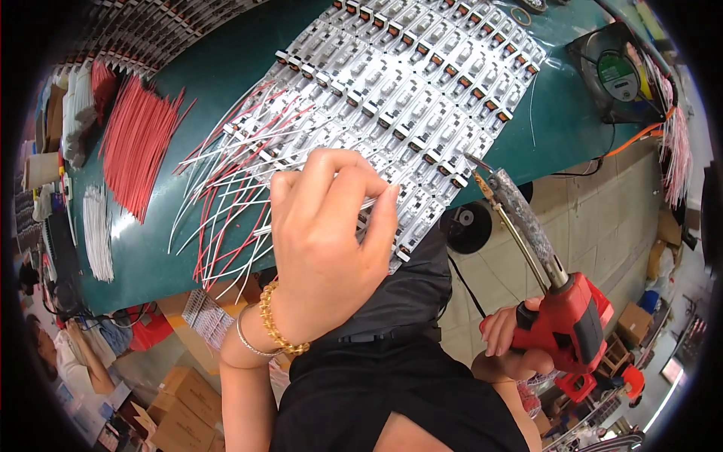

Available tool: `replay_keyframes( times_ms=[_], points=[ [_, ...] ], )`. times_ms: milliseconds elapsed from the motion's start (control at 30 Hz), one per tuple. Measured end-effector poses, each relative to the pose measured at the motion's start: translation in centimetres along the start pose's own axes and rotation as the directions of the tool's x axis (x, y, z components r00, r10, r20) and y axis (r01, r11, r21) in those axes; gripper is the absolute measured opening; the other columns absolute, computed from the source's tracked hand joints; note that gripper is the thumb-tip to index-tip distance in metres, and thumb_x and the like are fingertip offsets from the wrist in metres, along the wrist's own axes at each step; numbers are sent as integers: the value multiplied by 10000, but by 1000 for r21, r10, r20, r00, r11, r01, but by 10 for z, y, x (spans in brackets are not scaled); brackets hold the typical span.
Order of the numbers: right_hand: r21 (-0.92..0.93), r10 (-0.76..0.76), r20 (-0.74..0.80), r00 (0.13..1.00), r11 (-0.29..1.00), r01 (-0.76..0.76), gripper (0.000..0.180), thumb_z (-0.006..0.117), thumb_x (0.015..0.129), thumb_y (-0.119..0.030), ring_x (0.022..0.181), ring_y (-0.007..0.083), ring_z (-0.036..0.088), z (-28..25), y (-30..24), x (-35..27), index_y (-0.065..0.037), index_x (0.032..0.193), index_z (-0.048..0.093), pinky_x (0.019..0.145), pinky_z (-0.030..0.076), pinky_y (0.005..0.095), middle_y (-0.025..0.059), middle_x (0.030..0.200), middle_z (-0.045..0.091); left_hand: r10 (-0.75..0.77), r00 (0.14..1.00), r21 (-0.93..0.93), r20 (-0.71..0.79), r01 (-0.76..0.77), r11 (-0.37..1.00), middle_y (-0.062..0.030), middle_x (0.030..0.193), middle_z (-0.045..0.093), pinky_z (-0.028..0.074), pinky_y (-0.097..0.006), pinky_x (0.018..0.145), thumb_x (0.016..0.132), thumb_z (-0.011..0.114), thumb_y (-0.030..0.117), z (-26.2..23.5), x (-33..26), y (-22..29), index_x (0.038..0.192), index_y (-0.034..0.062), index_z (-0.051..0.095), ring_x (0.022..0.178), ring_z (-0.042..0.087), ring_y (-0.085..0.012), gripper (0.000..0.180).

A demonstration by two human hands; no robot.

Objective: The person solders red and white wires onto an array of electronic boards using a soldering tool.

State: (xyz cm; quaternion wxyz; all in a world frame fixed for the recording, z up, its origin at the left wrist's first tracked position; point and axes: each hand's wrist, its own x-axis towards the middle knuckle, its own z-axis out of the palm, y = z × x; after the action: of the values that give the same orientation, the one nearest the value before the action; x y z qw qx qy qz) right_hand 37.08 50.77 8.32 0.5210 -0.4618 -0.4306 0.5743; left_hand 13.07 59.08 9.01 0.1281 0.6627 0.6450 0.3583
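My left hand point(324, 241) has its fingers curled and pinched down on the white wires point(226, 188) at the near edge of the circuit board rows point(407, 90). My right hand point(516, 343) is wrapped tight round the red soldering gun point(561, 313), whose long barrel angles up-left with the tip just beside the boards' edge. All this sits on a green bench point(218, 68) with a red wire bundle point(135, 139) off left, a small fan point(617, 75) far right, tiled floor and cardboard boxes point(184, 407) below.

head camera, looking steeply down, close over green table point(218, 83)
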Motion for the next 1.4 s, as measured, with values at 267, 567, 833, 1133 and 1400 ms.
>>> replay_keyframes(
  times_ms=[267,567,833,1133,1400],
  points=[
    [50,129,76,989,990,-133,676,723,645,-671,417,123,509,-3,-2,5,-43,671,473,400,392,237,14,527,517,83,995,24,-54,-82,996,-24,828,568,306,-334,713,719,711,38,13,0,-5,744,67,592,655,498,-185,125],
    [-187,87,89,992,980,-69,748,740,688,-631,464,98,525,-23,12,-16,-16,943,398,439,397,228,5,556,524,106,992,30,-66,-104,994,-32,812,555,301,-342,700,701,706,33,14,1,-7,733,65,591,644,494,-193,123],
    [-93,147,-6,989,985,-147,788,748,685,-631,442,100,493,-11,4,-15,13,1005,427,425,367,236,5,542,509,103,993,20,-63,-102,995,-36,805,550,301,-343,695,700,704,31,13,1,-7,726,68,585,638,488,-199,127],
    [-46,206,-81,975,977,-210,814,787,669,-586,439,92,483,1,0,-10,49,1056,456,416,337,224,8,555,522,105,992,26,-74,-103,994,-30,798,550,301,-340,698,696,704,30,16,1,-6,720,68,581,638,490,-195,131],
    [-97,148,-2,989,984,-147,885,687,727,-634,409,113,465,-6,-6,-16,79,1181,423,437,374,248,-5,515,473,107,991,41,-84,-104,994,-27,801,552,305,-342,697,694,703,31,16,0,-7,711,73,574,643,492,-199,137]
  ],
)
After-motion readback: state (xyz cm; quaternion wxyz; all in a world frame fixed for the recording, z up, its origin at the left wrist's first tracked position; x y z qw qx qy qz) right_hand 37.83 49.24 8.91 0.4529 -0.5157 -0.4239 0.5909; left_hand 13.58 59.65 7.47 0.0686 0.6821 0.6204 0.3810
